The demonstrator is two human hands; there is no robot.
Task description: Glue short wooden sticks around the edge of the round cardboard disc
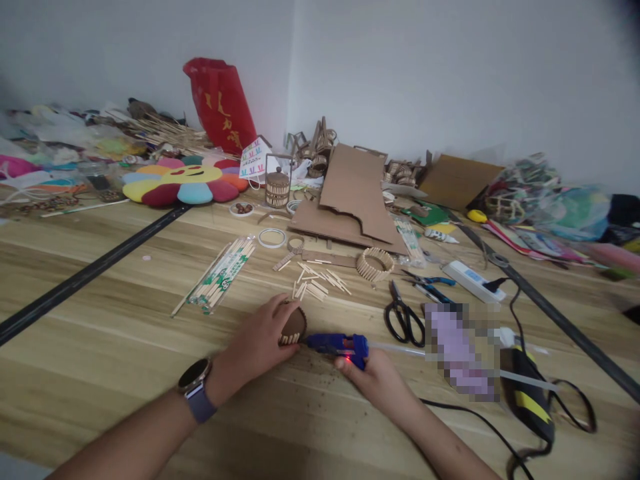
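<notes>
My left hand (265, 337) is closed around a small round brown piece (293, 327) edged with short wooden sticks, held at the tabletop. In my right hand (377, 377) is a blue hot glue gun (340, 347) with a red light on; its nozzle points left and is close to the edge of the round piece. Whether the tip touches it I cannot tell. A clear glue stick (397, 348) sticks out of the gun's back. Beyond my hands lie several loose short sticks (315, 287) and a ring of sticks (375, 265).
Black-handled scissors (404, 320), blue-handled pliers (435, 281) and a white power strip (475, 282) lie at right. Packaged sticks (223, 273) lie at left. Cardboard sheets (353, 193), a small lidded stick bucket (277, 188) and a flower cushion (193, 181) stand farther back. A black cord (475, 410) crosses the right front.
</notes>
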